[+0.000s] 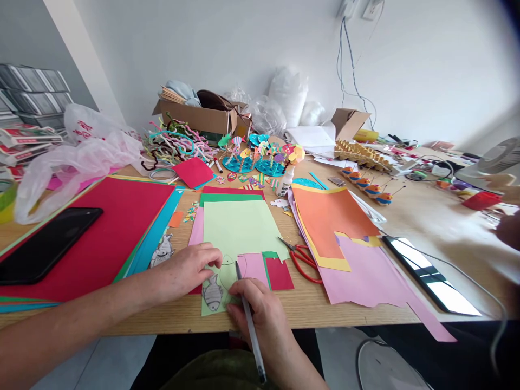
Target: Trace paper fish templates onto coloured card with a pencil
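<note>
In my right hand point(262, 311) is a pen point(249, 330) with a clear barrel, its tip up against the light green paper point(239, 222). My left hand point(203, 265) has its fingers curled and presses on the left side of this sheet. Between my hands a fish outline point(227, 271) is drawn on the sheet. Below my left fingers lies a grey-shaded paper fish point(212, 294). More shaded paper fish point(162, 250) lie beside my left wrist. Red-handled scissors point(303, 260) rest partly open to the right of the sheet.
A black phone point(52, 244) lies on red paper point(134, 206) at left. Orange paper point(331, 216) and pink paper point(365, 276) are at right, beside a tablet-like device point(426, 276). A glue bottle point(285, 183), pipe cleaners point(174, 141) and a cardboard box point(199, 116) stand behind. Another person's hand point(509, 230) shows far right.
</note>
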Tool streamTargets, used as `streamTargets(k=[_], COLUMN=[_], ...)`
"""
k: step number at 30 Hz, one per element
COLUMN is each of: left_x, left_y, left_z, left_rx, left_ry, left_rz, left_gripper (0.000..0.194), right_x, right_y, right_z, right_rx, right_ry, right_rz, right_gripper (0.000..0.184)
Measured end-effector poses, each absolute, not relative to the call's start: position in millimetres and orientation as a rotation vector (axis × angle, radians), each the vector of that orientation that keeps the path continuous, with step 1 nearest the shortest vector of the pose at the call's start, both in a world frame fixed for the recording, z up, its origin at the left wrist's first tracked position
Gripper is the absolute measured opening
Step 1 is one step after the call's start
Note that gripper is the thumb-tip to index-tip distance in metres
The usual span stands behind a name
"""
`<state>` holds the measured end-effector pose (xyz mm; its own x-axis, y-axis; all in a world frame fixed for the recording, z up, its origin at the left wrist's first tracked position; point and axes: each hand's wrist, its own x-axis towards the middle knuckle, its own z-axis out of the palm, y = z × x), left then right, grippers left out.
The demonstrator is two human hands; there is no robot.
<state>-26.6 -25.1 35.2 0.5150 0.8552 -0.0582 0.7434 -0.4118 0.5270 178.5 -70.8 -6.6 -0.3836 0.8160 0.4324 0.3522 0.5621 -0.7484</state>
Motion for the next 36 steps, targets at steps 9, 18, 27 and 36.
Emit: streamTargets(k=[9,18,27,36], left_x=[-46,-68,-66,-65], left_y=[-48,-88,-89,-96], left_z=[45,35,21,18], left_rx=[2.638,2.917,2.897,2.813], left_ry=[0.773,0.745,0.849,1.004], left_rz=[0.370,0.211,0.356,0.413], left_gripper=[0.031,0.047,0.051,0.043], right_x=[179,180,182,207], right_y=[-71,-70,-71,-60], right_z=[-4,-2,1,17], right_rx=[-0.966,-0.985,-0.938,-0.913], right_ry=[-1.959,-1.970,-2.033,-2.423], right_rz=[0.731,0.733,0.712,0.443], right_gripper=[0.021,0.019,0.029,0.021])
